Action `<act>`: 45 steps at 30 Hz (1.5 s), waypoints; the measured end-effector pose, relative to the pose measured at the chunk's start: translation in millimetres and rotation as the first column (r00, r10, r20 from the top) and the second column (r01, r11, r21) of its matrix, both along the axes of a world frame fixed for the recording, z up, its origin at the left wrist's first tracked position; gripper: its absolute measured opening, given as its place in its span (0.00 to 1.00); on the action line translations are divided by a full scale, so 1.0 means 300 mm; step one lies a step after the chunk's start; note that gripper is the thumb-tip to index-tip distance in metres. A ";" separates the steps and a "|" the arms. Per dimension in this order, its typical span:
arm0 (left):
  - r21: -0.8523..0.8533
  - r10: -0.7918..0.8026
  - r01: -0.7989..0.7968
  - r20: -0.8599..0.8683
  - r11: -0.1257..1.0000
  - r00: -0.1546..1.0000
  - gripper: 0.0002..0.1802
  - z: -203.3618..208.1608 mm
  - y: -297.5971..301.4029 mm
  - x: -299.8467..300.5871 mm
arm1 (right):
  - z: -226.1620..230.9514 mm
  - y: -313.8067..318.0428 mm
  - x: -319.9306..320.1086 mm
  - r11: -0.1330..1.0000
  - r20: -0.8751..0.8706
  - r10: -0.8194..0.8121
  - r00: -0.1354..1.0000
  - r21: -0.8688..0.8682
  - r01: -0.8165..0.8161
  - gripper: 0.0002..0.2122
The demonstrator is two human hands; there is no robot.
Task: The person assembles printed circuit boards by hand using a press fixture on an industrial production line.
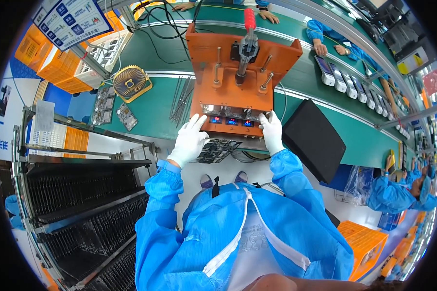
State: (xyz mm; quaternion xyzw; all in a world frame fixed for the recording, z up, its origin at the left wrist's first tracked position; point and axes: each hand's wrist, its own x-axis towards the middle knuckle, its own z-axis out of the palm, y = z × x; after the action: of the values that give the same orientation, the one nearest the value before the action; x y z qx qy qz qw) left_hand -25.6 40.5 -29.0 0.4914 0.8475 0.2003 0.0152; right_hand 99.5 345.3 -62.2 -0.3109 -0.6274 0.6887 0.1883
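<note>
In front of me stands an orange test fixture [235, 87] with a red-handled toggle clamp [249, 41]. A circuit board [228, 111] lies in its front slot, above small lit digital displays [232, 121]. My left hand [189, 141], white-gloved, has its thumb and lower fingers closed on the edge of a dark circuit board panel [217, 151] below the fixture's front. Its upper fingertips reach the fixture's left corner. At the opposite end, my gloved right hand [272, 132] has bent fingers at the circuit board's right end; the exact contact is partly hidden.
Left of the fixture are thin dark rods [181, 99], loose circuit boards [126, 116] and a yellow fan [131, 82]. A black case [314, 138] lies right. Handheld devices [347, 85] line the conveyor. A black slotted rack [82, 194] stands at left. Co-workers' hands [320, 47] show across the bench.
</note>
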 end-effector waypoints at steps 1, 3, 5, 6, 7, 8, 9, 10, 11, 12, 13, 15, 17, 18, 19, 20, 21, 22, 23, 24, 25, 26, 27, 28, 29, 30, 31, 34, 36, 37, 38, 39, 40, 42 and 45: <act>-0.003 0.001 -0.001 -0.002 1.000 1.000 0.06 -0.006 0.009 -0.011 | 0.013 0.000 -0.002 0.986 0.051 0.017 0.999 0.163 -0.025 0.18; -0.017 0.000 0.000 0.016 1.000 1.000 0.06 -0.039 0.021 -0.029 | 0.036 -0.008 -0.006 0.978 0.076 0.018 0.997 0.204 -0.034 0.18; -0.033 -0.021 0.022 0.033 0.999 0.999 0.06 -0.052 0.046 -0.046 | 0.084 -0.016 -0.004 0.959 0.129 0.016 0.992 0.278 -0.051 0.19; -0.029 -0.021 0.023 0.057 0.999 0.998 0.06 -0.047 0.056 -0.047 | -0.038 0.018 -0.010 0.932 0.078 -0.057 0.995 0.361 0.025 0.17; -0.030 -0.012 0.014 0.082 0.999 0.997 0.06 -0.050 0.055 -0.047 | -0.045 0.027 -0.017 0.933 0.077 -0.070 0.995 0.358 0.038 0.17; -0.033 -0.024 0.027 0.081 0.999 0.996 0.06 -0.053 0.054 -0.050 | -0.053 0.032 -0.026 0.905 0.093 -0.071 0.993 0.426 0.025 0.17; -0.027 -0.023 0.026 0.080 0.999 0.997 0.05 -0.055 0.053 -0.052 | -0.059 0.041 -0.035 0.872 0.109 -0.073 0.991 0.490 0.011 0.17; -0.021 -0.026 0.028 0.079 0.999 0.997 0.05 -0.056 0.057 -0.056 | -0.069 0.063 -0.043 0.845 0.141 -0.068 0.988 0.534 -0.018 0.18; -0.023 -0.041 0.043 0.076 0.999 0.996 0.05 -0.056 0.061 -0.059 | -0.080 0.078 -0.049 0.847 0.139 -0.083 0.987 0.532 -0.004 0.18; -0.023 -0.047 0.049 0.071 0.999 0.996 0.05 -0.055 0.065 -0.063 | -0.092 0.089 -0.055 0.817 0.142 -0.087 0.986 0.577 -0.010 0.19; -0.023 -0.050 0.052 0.066 0.998 0.997 0.05 -0.051 0.070 -0.064 | -0.104 0.097 -0.060 0.784 0.144 -0.089 0.986 0.621 -0.020 0.20; -0.036 -0.062 0.064 0.052 0.997 0.997 0.05 -0.042 0.080 -0.063 | -0.125 0.106 -0.054 0.757 0.091 -0.109 0.990 0.653 0.023 0.20; -0.046 -0.053 0.055 0.042 0.997 0.998 0.05 -0.043 0.070 -0.055 | -0.101 0.085 -0.036 0.791 0.180 -0.094 0.979 0.611 -0.036 0.18; -0.043 -0.050 0.052 0.034 0.998 0.998 0.05 -0.043 0.065 -0.052 | -0.088 0.076 -0.018 0.740 0.187 -0.085 0.979 0.670 -0.063 0.17; -0.037 -0.052 0.053 0.022 0.998 0.998 0.05 -0.037 0.063 -0.050 | -0.082 0.093 0.000 0.735 0.181 -0.095 0.979 0.676 -0.054 0.17; -0.028 -0.060 0.061 0.016 0.998 0.998 0.05 -0.031 0.056 -0.044 | -0.072 0.118 0.021 0.839 0.191 0.001 0.982 0.534 -0.105 0.16; -0.012 -0.060 0.060 -0.004 0.998 0.998 0.04 -0.024 0.044 -0.036 | -0.065 0.132 0.035 0.911 0.183 0.099 0.978 0.378 -0.162 0.15; 0.005 -0.056 0.056 -0.024 0.998 0.998 0.04 -0.014 0.034 -0.026 | -0.029 0.103 0.034 0.882 0.067 -0.146 0.987 0.460 0.099 0.13; 0.014 -0.045 0.046 -0.023 0.999 0.999 0.04 -0.010 0.010 -0.013 | 0.125 0.079 0.016 0.882 -0.038 -0.111 0.993 0.456 0.117 0.14; -0.003 -0.051 0.051 -0.005 0.999 0.999 0.04 0.018 0.008 -0.002 | 0.145 0.115 -0.005 0.849 -0.251 -0.098 0.963 0.483 0.213 0.16; -0.028 -0.028 0.028 0.021 0.999 0.999 0.04 0.035 -0.025 0.021 | 0.305 0.120 -0.032 0.760 -0.238 0.080 0.968 0.643 0.096 0.21; -0.006 -0.028 0.028 -0.018 1.000 0.999 0.05 0.052 -0.040 0.044 | 0.482 0.060 -0.076 0.791 -0.405 0.128 0.906 0.592 0.152 0.21; -0.009 -0.029 0.029 -0.019 1.000 0.999 0.05 0.056 -0.062 0.067 | 0.624 0.041 -0.108 0.673 -0.343 0.162 0.925 0.724 0.151 0.22; -0.024 -0.020 0.020 0.022 1.000 1.000 0.05 0.063 -0.077 0.087 | 0.703 0.039 -0.166 0.638 -0.415 0.218 0.883 0.746 0.193 0.22; -0.039 -0.013 0.015 0.062 0.999 0.998 0.05 0.070 -0.091 0.106 | 0.744 0.049 -0.235 0.675 -0.439 0.262 0.860 0.719 0.162 0.25; -0.052 0.023 -0.019 0.062 0.998 0.998 0.05 0.064 -0.117 0.132 | 0.767 0.050 -0.324 0.772 -0.412 0.316 0.855 0.635 0.021 0.28; -0.052 0.045 -0.041 0.066 0.998 0.997 0.05 0.055 -0.145 0.157 | 0.815 0.010 -0.391 0.893 -0.396 0.330 0.857 0.425 -0.147 0.30; -0.009 0.133 -0.133 0.143 0.991 0.981 0.06 0.054 -0.211 0.208 | 0.807 0.098 -0.604 0.938 -0.477 0.344 0.809 0.212 -0.274 0.29; 0.078 0.228 -0.251 0.224 0.965 0.948 0.07 0.058 -0.282 0.240 | 0.887 0.019 -0.592 0.917 -0.510 0.324 0.797 0.377 -0.132 0.26; 0.164 0.261 -0.318 0.293 0.934 0.920 0.08 0.059 -0.312 0.253 | 0.870 0.048 -0.622 0.904 -0.557 0.329 0.762 0.420 -0.083 0.21; 0.219 0.322 -0.415 0.362 0.883 0.875 0.10 0.039 -0.359 0.271 | 0.893 -0.005 -0.593 0.900 -0.616 0.349 0.706 0.430 -0.070 0.17; 0.229 0.355 -0.504 0.477 0.833 0.804 0.11 0.059 -0.390 0.285 | 0.917 -0.064 -0.534 0.898 -0.671 0.362 0.647 0.437 -0.050 0.14; 0.227 0.400 -0.590 0.548 0.775 0.735 0.11 0.035 -0.428 0.293 | 0.908 -0.105 -0.474 0.858 -0.645 0.405 0.648 0.514 -0.024 0.10; 0.221 0.451 -0.726 0.657 0.651 0.605 0.11 0.011 -0.498 0.308 | 0.849 -0.177 -0.361 0.729 -0.493 0.463 0.736 0.684 0.000 0.09; 0.283 0.383 -0.836 0.788 0.470 0.482 0.13 -0.016 -0.578 0.329 | 0.661 -0.209 -0.252 0.539 -0.401 0.528 0.749 0.839 0.069 0.05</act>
State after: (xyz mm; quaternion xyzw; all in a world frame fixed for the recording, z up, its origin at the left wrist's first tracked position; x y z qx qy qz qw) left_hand 73.3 -132.9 -33.7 0.0003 0.7860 0.6163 0.0489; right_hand 23.8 282.5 136.2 0.1454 -0.8098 0.4010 0.4029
